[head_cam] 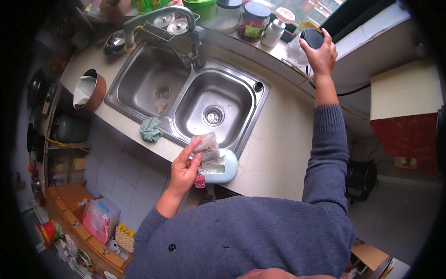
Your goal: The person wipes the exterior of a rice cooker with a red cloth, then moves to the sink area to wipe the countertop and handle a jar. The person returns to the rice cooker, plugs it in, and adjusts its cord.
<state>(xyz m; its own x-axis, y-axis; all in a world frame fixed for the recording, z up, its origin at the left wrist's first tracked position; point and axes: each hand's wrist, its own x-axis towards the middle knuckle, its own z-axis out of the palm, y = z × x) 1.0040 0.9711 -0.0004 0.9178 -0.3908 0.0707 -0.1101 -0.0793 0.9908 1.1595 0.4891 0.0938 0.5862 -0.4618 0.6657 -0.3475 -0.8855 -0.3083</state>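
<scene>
My left hand (183, 171) pinches a clear plastic packet (206, 146) that bears dark writing, above the front edge of the counter. Just under it is a light blue plastic container (230, 166), partly covered by the packet. A small pink-red wrapped item (200, 181) shows below my fingers; I cannot tell whether it is held. Stretched out to the windowsill, my right hand (321, 57) grips the black lid (312, 37) of a clear jar (295, 51). The jar stands on the sill, or just over it.
A double stainless steel sink (257, 122) with a grey faucet (192, 26) is set into the counter (278, 150). A green cloth (150, 129) lies at its front edge. A brown pot (96, 91) stands left. Lidded jars (253, 26) and a white bottle (273, 34) line the sill.
</scene>
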